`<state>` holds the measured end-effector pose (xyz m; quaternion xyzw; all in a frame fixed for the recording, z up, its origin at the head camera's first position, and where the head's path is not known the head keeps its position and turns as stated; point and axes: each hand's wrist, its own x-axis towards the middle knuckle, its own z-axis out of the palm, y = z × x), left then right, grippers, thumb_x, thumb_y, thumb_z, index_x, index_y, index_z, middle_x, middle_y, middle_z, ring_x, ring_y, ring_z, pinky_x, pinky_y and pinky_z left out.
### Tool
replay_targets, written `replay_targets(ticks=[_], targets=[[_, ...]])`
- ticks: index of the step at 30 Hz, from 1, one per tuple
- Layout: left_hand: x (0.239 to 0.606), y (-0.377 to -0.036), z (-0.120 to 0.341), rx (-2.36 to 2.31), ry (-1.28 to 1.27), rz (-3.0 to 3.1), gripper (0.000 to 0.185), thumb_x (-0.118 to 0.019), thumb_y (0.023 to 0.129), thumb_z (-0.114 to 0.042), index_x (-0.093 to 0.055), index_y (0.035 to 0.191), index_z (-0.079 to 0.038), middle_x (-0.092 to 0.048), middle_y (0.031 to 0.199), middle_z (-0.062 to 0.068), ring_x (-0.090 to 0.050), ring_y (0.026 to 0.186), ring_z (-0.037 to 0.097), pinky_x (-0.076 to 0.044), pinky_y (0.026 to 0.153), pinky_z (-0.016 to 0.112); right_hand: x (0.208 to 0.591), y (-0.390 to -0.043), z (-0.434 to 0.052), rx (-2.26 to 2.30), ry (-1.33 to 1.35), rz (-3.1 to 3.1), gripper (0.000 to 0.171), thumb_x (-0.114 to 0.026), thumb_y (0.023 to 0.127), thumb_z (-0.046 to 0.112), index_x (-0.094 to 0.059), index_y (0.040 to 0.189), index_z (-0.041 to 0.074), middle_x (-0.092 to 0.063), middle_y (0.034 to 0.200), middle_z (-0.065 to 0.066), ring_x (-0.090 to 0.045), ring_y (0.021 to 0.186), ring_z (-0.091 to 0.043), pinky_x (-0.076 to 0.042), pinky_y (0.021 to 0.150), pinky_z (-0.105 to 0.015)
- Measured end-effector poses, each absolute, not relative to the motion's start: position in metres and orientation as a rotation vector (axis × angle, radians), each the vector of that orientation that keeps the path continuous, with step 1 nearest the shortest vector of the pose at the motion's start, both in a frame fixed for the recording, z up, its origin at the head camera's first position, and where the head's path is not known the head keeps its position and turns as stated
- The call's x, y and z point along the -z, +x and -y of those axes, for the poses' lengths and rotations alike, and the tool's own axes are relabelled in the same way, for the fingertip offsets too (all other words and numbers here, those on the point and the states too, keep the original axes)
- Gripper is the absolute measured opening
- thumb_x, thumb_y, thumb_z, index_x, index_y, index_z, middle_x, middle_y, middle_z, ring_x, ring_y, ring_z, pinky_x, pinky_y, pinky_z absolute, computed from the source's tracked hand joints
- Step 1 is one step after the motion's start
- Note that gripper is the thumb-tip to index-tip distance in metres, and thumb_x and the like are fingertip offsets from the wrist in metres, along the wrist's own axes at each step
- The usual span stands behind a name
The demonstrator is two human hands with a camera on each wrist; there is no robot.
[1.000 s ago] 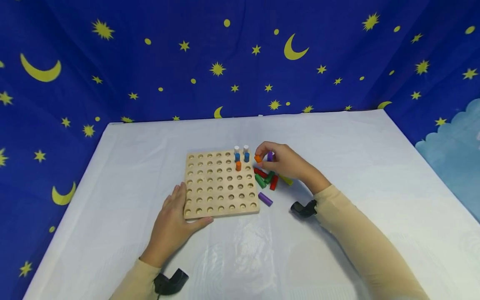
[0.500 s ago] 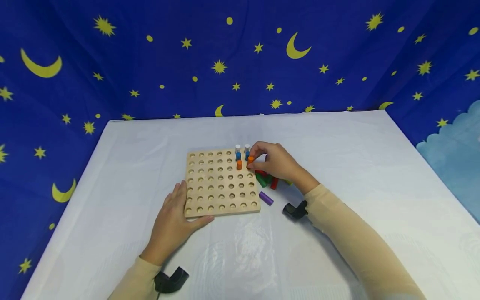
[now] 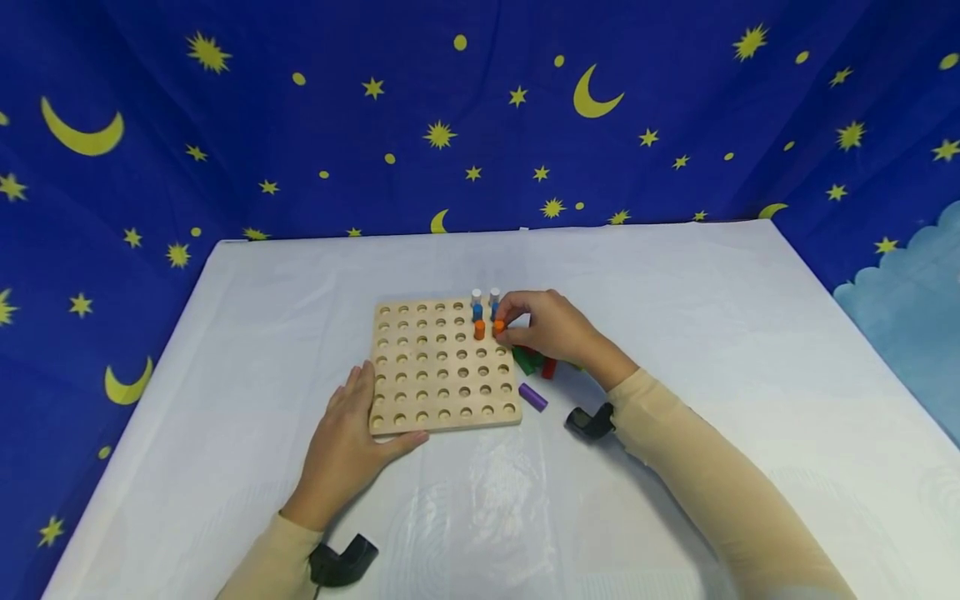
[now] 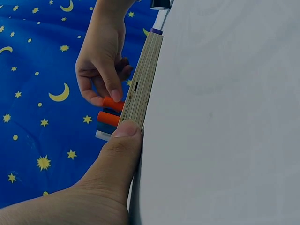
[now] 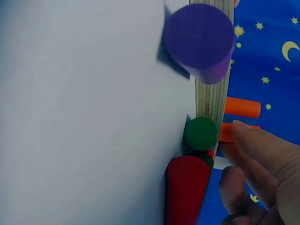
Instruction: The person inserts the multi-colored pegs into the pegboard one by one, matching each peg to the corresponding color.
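Tabletop: we saw a tabletop [image 3: 675, 283] under a white cloth, before a blue backdrop [image 3: 225, 125] with yellow stars and moons.
Board: a square pale wooden pegboard [image 3: 442, 371] with rows of round holes lay at the middle of it.
Left hand: our left hand [image 3: 345, 450] lay flat and relaxed, fingers straight, against the board's near left corner, gripping nothing.
Right hand: our right hand [image 3: 551, 327] pinched a short orange wooden peg [image 3: 498, 328] at the board's far right edge, upright over a hole.
Standing pegs: a second orange peg [image 3: 479, 330] stood just beside it, with two blue-and-white pegs [image 3: 485, 304] behind.
Loose pegs: green [image 3: 525, 361] and red pegs [image 3: 548, 367] lay beside the board under our right hand; a purple peg [image 3: 532, 396] lay nearer us.
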<state>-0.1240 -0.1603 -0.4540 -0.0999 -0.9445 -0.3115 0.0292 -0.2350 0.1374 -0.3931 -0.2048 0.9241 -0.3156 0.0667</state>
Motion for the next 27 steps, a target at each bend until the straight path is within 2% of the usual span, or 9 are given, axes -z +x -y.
replay_targets(ticks=[6,14,22,27], targets=[[0.453,-0.123,0.159,0.961,-0.295,2.931,0.128,-0.076,0.071,-0.069,-0.016,0.156,0.005,-0.025,0.160,0.027,-0.022,0.151,0.041,-0.019,0.124,0.056,0.389,-0.229,-0.150,0.946,-0.594,-2.817,0.023,-0.078,0.087,0.027,-0.072,0.109,0.022,-0.075,0.105,0.006,-0.061,0.080,-0.017,-0.050,0.069,-0.031],[0.453,-0.121,0.162,0.958,-0.274,2.948,0.127,-0.079,0.070,-0.066,-0.016,0.157,0.004,-0.022,0.162,0.025,-0.019,0.152,0.040,-0.018,0.124,0.057,0.382,-0.213,-0.190,0.851,-0.516,-2.882,0.029,-0.077,0.088,0.029,-0.072,0.114,0.017,-0.074,0.104,0.002,-0.059,0.078,-0.019,-0.051,0.068,-0.031],[0.454,-0.123,0.161,0.958,-0.273,2.960,0.129,-0.077,0.070,-0.068,-0.014,0.157,0.004,-0.021,0.161,0.027,-0.019,0.152,0.041,-0.017,0.124,0.057,0.384,-0.201,-0.214,0.592,-0.445,-2.892,0.042,-0.082,0.082,0.032,-0.071,0.119,0.016,-0.073,0.102,0.001,-0.062,0.094,-0.020,-0.053,0.089,-0.042],[0.456,-0.124,0.158,0.966,-0.284,2.966,0.130,-0.076,0.070,-0.070,-0.013,0.157,0.004,-0.021,0.162,0.026,-0.019,0.152,0.041,-0.017,0.124,0.057,0.387,-0.199,-0.213,0.483,-0.458,-2.879,0.042,-0.083,0.081,0.033,-0.072,0.117,0.016,-0.073,0.099,0.002,-0.063,0.092,-0.018,-0.055,0.088,-0.042]])
